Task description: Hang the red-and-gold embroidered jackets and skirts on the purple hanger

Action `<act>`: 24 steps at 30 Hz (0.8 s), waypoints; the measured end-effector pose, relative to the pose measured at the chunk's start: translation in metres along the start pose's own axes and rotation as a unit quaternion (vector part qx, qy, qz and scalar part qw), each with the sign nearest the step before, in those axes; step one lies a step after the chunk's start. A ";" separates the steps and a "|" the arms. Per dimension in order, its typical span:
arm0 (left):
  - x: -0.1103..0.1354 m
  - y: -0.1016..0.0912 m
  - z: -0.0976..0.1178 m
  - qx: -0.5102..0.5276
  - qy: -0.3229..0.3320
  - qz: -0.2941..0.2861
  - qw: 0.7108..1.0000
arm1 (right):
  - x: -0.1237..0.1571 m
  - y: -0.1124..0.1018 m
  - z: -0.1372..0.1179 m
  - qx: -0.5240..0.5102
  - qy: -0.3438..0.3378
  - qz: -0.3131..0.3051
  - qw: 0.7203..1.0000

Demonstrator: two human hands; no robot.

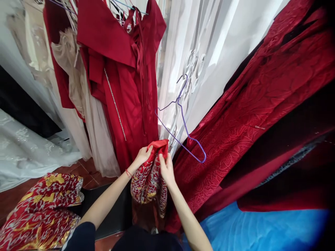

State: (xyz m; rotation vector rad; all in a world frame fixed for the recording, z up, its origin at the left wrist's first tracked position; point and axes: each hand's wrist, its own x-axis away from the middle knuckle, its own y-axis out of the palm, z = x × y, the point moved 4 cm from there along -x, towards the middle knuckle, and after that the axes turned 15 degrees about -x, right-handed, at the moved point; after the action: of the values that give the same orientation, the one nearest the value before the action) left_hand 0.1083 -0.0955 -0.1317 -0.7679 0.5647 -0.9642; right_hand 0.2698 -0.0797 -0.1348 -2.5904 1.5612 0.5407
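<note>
Red embroidered garment, stitched in gold and silver, hangs in the middle of the scene with both hands gripping its plain red top edge. The left hand has its fingers curled shut over the left side of that edge, and a thin red bracelet sits on its wrist. The right hand pinches the right side of the edge, fingers closed on the cloth. The rest of the garment droops between the two forearms.

Just beyond the hands, a purple wire hanger hangs against a white curtain, its lower corner near the right hand but apart from it. To the far left of the hanger hangs a red satin dress with a line of beads, and left of that a beige tulle dress. A large red brocade cloth fills the right side, above a blue sheet. At near left, another embroidered cloth lies on the tiled floor, beside white lace fabric.
</note>
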 end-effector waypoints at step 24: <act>0.140 -0.218 0.060 -0.110 0.159 0.276 0.941 | -0.014 0.090 0.083 -0.114 0.178 -0.476 0.854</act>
State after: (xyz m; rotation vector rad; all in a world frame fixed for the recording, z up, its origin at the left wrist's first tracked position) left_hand 0.1064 -0.2757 0.0639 -0.5997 1.1201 -0.5028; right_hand 0.1644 -0.0911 -0.1970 -3.2850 0.0605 0.1383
